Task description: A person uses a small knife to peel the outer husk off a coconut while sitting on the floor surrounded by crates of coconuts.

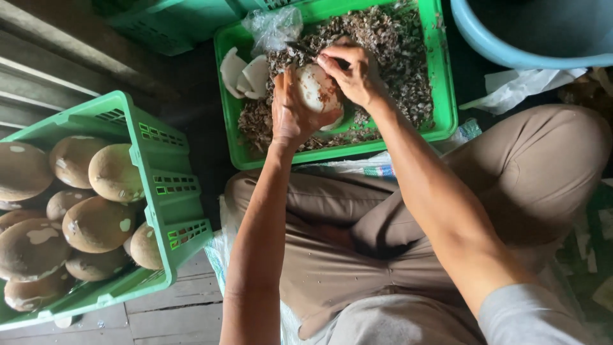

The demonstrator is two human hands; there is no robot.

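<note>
Cupping a partly peeled coconut (317,89) from below with left hand (292,114), fingers wrapped round its near side, closed on it. Right hand (352,71) pinched shut on a dark blade or peeler (300,50), thumb and fingertips pressed onto the coconut's top; tool mostly hidden, exact type unclear. Coconut held just above the middle of the green tray (445,83), over a bed of brown husk shavings (402,57) that fills most of it.

Edges: tray's near rim runs just beyond the knees, touching or almost touching the tan trousers (357,211). Left wrist crosses that rim. White coconut pieces (246,73) stacked at the tray's left wall, close to the left hand. Crumpled clear plastic bag (273,27) at the far left corner, just beside the tool tip. Right side of tray holds only shavings, so more room there than on the left.

Second green crate (163,185) on the left, well apart from the hands, piled with brown unpeeled coconuts (96,223) up to its rim. Dark floor strip between the crate and the tray. Blue tub (511,45) at top right, its rim near the tray's far right corner. White plastic scrap (520,83) below the tub. Plank floor (172,306) at bottom left.
</note>
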